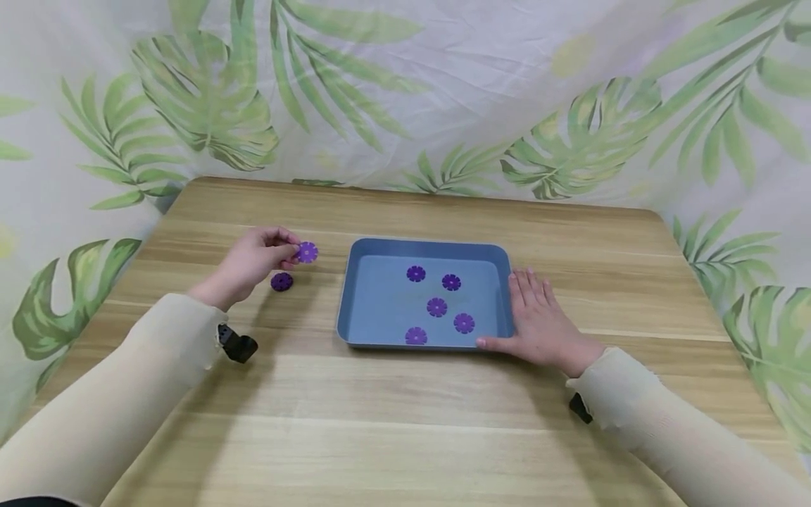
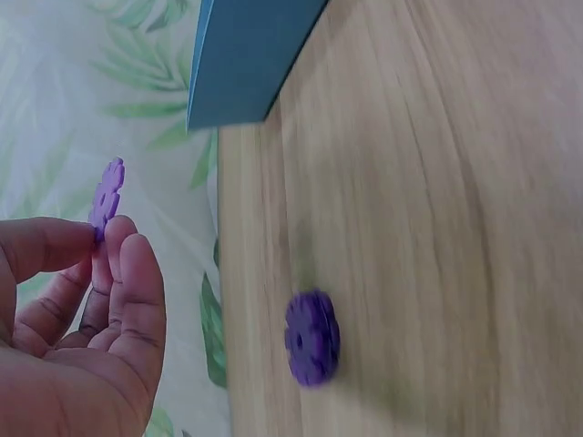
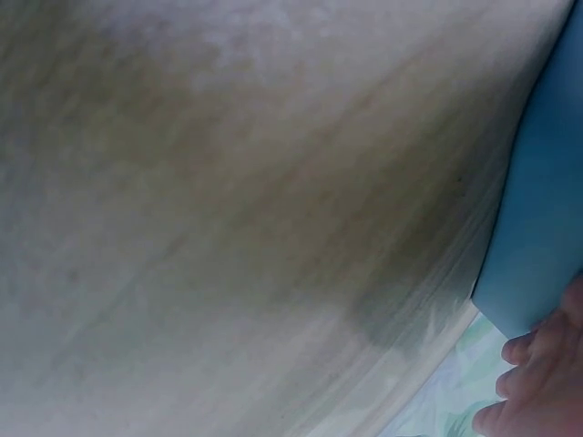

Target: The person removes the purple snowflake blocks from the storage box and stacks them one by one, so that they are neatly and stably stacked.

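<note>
Between thumb and fingertips my left hand [image 1: 256, 259] pinches a purple notched disc [image 1: 307, 252], held up left of the tray. Just below that hand, a small stack of dark purple discs [image 1: 281, 282] lies on the table; the left wrist view shows the stack [image 2: 311, 339] standing apart from the fingers. My right hand [image 1: 538, 320] rests on the right end of the blue tray [image 1: 345, 296], fingers straight along the rim and thumb at the near corner. Several purple discs [image 1: 436, 307] lie spread out flat inside the tray, one close to its near wall.
The wooden table [image 1: 405, 422] reaches back to a hanging cloth [image 1: 469, 84] printed with green leaves. Black wrist cameras [image 1: 237, 343] are strapped under both sleeves. The tray's raised walls stand between the left hand and the discs inside.
</note>
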Tool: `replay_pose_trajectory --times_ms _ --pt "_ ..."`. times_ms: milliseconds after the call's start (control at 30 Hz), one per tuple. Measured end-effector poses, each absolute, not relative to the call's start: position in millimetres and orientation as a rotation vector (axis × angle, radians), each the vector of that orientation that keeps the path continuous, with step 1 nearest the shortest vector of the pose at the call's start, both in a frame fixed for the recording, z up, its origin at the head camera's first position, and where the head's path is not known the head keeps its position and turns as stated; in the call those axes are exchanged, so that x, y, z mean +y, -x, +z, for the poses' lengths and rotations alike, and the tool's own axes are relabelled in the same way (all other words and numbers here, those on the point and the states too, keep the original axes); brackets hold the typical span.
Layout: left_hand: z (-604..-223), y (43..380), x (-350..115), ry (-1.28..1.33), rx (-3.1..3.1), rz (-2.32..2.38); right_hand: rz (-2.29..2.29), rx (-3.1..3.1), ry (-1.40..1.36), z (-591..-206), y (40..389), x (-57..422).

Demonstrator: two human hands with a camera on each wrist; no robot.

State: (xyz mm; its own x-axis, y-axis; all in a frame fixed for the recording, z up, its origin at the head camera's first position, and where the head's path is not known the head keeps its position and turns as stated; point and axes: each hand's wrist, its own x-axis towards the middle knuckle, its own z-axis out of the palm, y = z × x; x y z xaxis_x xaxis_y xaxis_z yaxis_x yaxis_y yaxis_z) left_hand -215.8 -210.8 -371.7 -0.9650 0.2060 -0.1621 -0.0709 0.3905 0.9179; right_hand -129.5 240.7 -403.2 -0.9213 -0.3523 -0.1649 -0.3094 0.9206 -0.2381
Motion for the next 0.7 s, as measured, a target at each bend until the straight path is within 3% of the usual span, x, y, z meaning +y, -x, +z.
replay_pose_trajectory --times_ms 700 --pt "-392 216 -266 -0.009 2.368 1.570 -0.300 2.868 0.485 -405 130 243"
